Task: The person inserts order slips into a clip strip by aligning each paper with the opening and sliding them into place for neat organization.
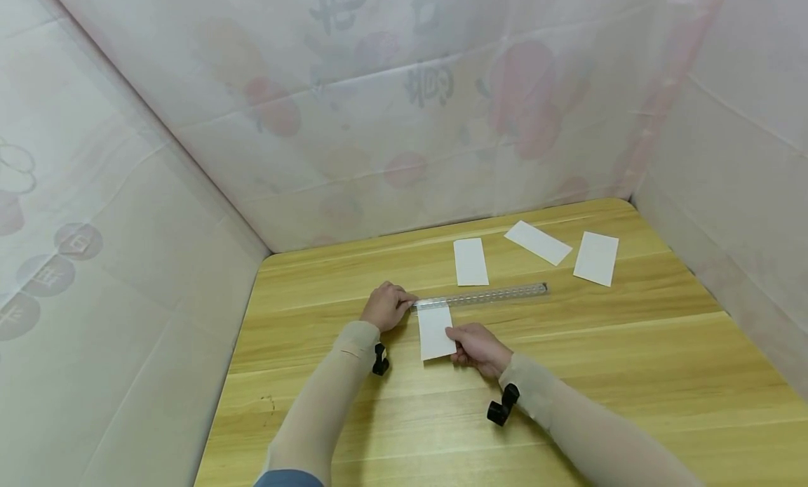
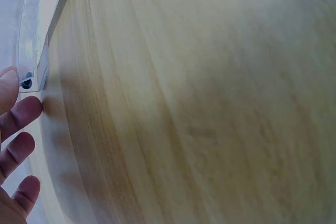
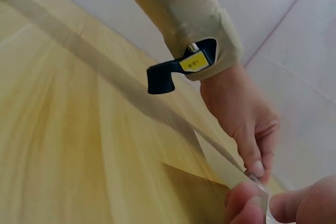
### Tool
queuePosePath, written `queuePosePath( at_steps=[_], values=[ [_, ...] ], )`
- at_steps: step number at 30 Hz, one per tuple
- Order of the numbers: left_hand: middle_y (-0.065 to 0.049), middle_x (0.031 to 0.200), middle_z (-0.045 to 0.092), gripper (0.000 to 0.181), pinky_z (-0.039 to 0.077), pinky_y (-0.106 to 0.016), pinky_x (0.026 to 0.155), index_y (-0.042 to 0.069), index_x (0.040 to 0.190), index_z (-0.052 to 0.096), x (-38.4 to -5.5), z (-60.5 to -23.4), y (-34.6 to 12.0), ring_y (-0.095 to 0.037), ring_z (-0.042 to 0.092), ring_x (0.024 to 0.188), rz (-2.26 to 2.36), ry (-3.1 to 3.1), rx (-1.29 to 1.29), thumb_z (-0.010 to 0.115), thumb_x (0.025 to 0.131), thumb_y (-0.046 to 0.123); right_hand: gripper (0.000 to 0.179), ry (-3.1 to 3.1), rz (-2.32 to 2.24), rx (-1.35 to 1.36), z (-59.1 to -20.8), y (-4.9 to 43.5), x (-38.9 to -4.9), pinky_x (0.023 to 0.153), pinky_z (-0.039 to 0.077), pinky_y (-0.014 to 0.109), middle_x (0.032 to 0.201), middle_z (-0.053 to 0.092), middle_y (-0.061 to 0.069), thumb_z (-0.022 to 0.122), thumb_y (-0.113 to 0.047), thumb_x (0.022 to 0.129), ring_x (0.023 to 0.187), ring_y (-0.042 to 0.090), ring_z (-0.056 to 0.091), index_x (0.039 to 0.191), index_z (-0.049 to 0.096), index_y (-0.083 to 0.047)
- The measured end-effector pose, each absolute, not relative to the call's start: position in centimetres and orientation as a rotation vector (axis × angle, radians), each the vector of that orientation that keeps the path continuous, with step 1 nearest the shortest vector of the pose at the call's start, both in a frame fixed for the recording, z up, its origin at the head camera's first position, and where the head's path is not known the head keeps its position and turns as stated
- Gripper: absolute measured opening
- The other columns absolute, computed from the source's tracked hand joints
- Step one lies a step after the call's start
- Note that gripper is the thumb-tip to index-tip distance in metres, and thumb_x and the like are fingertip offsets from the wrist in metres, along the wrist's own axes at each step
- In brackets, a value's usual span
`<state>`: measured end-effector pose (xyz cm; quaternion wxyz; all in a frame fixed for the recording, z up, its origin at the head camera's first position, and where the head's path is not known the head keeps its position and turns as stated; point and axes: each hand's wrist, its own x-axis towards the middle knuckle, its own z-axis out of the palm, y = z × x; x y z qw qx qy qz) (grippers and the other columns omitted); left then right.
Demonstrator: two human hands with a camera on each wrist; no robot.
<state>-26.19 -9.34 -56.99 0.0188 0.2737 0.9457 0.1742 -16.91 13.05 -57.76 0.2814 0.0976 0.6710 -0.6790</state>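
Note:
A clear ruler [image 1: 495,295] lies roughly crosswise over the wooden table. Its left end is pinched between the thumb and index finger of my left hand [image 1: 386,307]; in the left wrist view that ruler end [image 2: 27,74] shows a small hole. My right hand [image 1: 480,348] pinches a white paper card [image 1: 434,336] by its lower right edge, thumb on top. The card's upper edge overlaps the ruler near its left end. In the right wrist view the card [image 3: 220,162] is tilted, its near edge raised off the table and casting a shadow.
Three more white cards lie beyond the ruler: an upright one [image 1: 470,262], a slanted one [image 1: 538,243] and one at the right [image 1: 596,259]. Printed fabric walls [image 1: 379,136] enclose the table's back and sides. Each wrist carries a black camera mount [image 1: 503,405].

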Motion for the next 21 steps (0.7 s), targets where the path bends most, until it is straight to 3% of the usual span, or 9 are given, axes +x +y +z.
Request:
queuePosePath(
  at_steps=[2,4,8,12,21],
  values=[
    [0.004,0.104,0.070,0.019,0.046,-0.037,0.090,0.024,0.109,0.075,-26.2,-56.9,-9.3,-0.017,0.057,0.099,0.537,2.934,0.847,0.060,0.097,0.023,0.025,1.827,-1.848,0.286,-57.6,13.0,-17.3,0.054,0.045,0.024,0.068,0.051,0.005,0.050,-0.020,0.100,0.055,0.011,0.050,0.087,0.056,0.000],
    [0.004,0.104,0.070,0.020,0.046,-0.037,0.090,0.024,0.110,0.075,-26.1,-56.8,-9.3,-0.018,0.057,0.099,0.534,2.929,0.846,0.060,0.097,0.023,0.020,1.863,-1.885,0.304,-57.4,12.9,-17.8,0.055,0.045,0.026,0.073,0.051,0.007,0.050,-0.015,0.100,0.057,0.012,0.048,0.102,0.055,0.004],
    [0.003,0.104,0.070,0.020,0.046,-0.036,0.090,0.023,0.111,0.074,-26.1,-56.8,-9.3,-0.018,0.057,0.099,0.535,2.928,0.858,0.060,0.097,0.022,0.034,1.940,-1.924,0.321,-57.4,12.8,-18.4,0.057,0.045,0.028,0.089,0.056,0.014,0.052,-0.007,0.097,0.061,0.014,0.051,0.127,0.045,0.007],
    [0.002,0.104,0.071,0.020,0.047,-0.036,0.089,0.022,0.111,0.075,-26.0,-56.8,-9.3,-0.018,0.057,0.099,0.544,2.931,0.875,0.060,0.097,0.021,0.030,2.014,-1.918,0.303,-57.7,12.8,-18.7,0.060,0.049,0.029,0.101,0.060,0.016,0.055,-0.003,0.095,0.068,0.016,0.056,0.122,0.052,0.007],
    [0.002,0.103,0.071,0.020,0.046,-0.035,0.090,0.022,0.111,0.074,-26.2,-56.8,-9.4,-0.018,0.058,0.099,0.544,2.937,0.895,0.060,0.097,0.021,0.024,2.145,-1.874,0.266,-58.1,12.9,-18.8,0.063,0.049,0.028,0.093,0.063,0.012,0.060,-0.003,0.091,0.068,0.016,0.056,0.114,0.063,0.005]
  ],
)
